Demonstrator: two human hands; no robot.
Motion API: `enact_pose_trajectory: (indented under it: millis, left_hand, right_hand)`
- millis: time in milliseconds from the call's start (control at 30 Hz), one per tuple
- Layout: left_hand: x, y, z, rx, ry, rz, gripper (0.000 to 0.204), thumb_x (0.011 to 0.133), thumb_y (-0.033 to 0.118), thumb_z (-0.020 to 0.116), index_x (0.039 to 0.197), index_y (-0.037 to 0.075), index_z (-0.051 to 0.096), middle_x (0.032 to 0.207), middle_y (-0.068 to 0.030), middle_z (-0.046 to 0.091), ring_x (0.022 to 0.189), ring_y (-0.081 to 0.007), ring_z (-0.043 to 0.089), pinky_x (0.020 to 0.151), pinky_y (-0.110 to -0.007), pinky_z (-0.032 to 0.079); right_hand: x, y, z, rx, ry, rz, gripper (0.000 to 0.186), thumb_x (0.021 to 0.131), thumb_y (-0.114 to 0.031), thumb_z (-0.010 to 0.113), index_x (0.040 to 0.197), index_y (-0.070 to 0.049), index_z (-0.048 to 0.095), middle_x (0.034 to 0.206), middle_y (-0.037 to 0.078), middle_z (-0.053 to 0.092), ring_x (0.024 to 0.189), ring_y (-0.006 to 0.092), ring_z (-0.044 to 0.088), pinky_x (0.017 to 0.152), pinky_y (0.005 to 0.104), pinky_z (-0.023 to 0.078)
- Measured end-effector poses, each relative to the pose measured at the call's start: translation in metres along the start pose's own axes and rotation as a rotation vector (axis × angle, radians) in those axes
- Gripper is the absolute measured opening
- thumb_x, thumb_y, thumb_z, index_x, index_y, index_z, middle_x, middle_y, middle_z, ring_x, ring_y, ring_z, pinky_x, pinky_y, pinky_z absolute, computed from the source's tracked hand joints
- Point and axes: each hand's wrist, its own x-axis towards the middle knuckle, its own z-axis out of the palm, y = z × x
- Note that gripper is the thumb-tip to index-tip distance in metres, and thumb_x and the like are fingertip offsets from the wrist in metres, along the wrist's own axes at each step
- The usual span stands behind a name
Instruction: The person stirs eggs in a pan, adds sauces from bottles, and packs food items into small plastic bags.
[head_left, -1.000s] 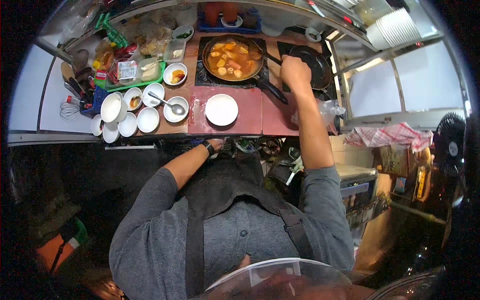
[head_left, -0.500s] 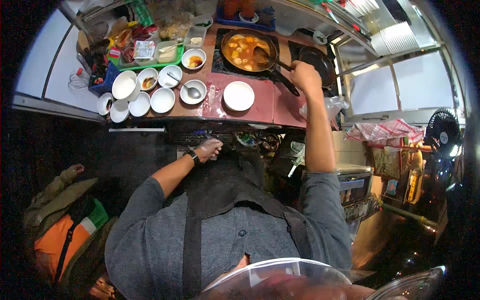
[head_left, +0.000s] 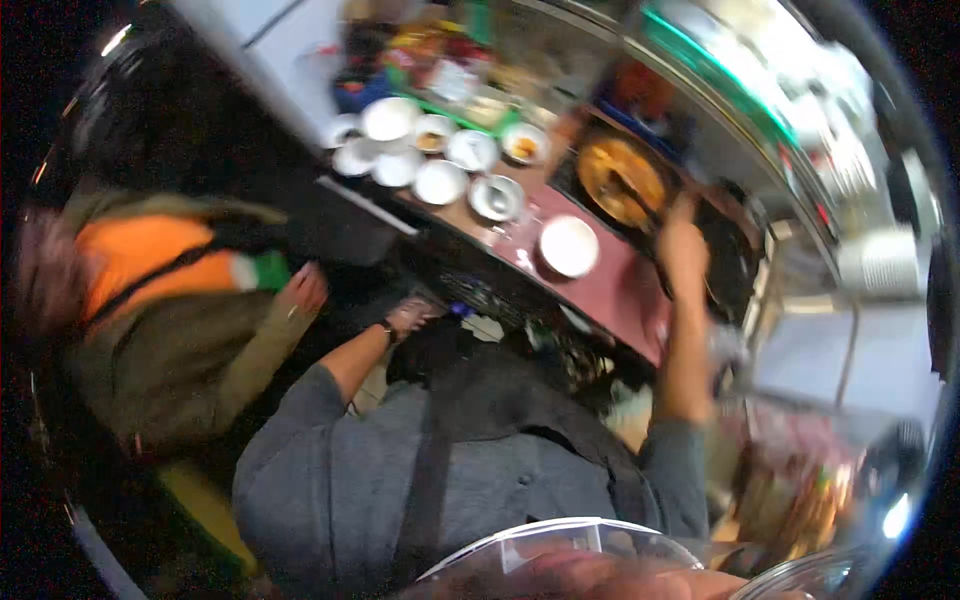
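My right hand (head_left: 682,240) is closed round the handle of a dark ladle (head_left: 628,190), whose head rests in the orange-red stew of a black frying pan (head_left: 583,200). The stew's pieces are smeared by motion. Low in front of my waist, below the counter edge, hangs my left hand (head_left: 409,316) in a clear plastic glove. Blur hides how its fingers lie, and I make out nothing in it. Between the pan and the counter's front edge stands a white bowl (head_left: 569,247) on the pink board (head_left: 615,290).
Several white bowls (head_left: 440,183) crowd the counter's left, one with a spoon (head_left: 497,200) in it. Behind them is a green tray (head_left: 480,118) of ingredients. A second dark pan (head_left: 728,245) sits right of my hand. Someone in orange and olive (head_left: 165,255) is at my left.
The whole view has swung round and blurred, so the counter now slants down to the right. The other person shows more fully at left. My right hand still grips the ladle.
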Motion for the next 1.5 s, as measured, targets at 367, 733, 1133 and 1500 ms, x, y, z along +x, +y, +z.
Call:
enact_pose_trajectory:
  millis: [367,733,1133,1500]
  left_hand:
    - [0.012,-0.044,0.042,-0.225,-0.013,0.135,0.031,0.100,0.033,0.063,0.121,0.010,0.064,0.090,-0.0021,0.071,0.076,-0.0202,0.069,0.062,-0.033,0.056]
    - [-0.043,-0.020,0.074,0.152,0.112,0.362,0.026,0.097,0.024,0.058,0.075,0.011,0.057,0.068,-0.0009,0.056,0.056,-0.0126,0.052,0.051,-0.031,0.042]
    - [0.016,-0.050,0.028,0.230,0.139,0.375,0.028,0.091,0.024,0.060,0.072,0.005,0.064,0.069,-0.0052,0.065,0.058,-0.0187,0.061,0.056,-0.036,0.046]
    - [0.051,-0.083,0.013,0.175,-0.112,0.227,0.027,0.096,0.028,0.063,0.084,0.005,0.070,0.076,-0.0054,0.069,0.067,-0.0181,0.065,0.065,-0.035,0.049]
  right_hand:
    - [0.108,0.038,0.029,0.411,0.097,-0.157,0.042,0.095,-0.045,0.060,0.111,-0.008,0.074,0.106,0.024,0.073,0.097,0.0448,0.070,0.082,0.0545,0.055]
    - [0.121,0.064,0.038,0.214,0.071,-0.028,0.035,0.100,-0.020,0.046,0.108,-0.006,0.076,0.110,0.025,0.073,0.100,0.0430,0.073,0.084,0.0535,0.059]
    - [0.061,0.060,-0.004,0.290,-0.125,0.076,0.034,0.093,-0.020,0.058,0.123,-0.011,0.070,0.120,0.022,0.071,0.111,0.0431,0.068,0.091,0.0518,0.056]
    - [0.059,0.045,-0.002,0.290,-0.084,0.099,0.032,0.091,-0.020,0.059,0.116,-0.004,0.071,0.116,0.027,0.071,0.109,0.0433,0.069,0.091,0.0530,0.056]
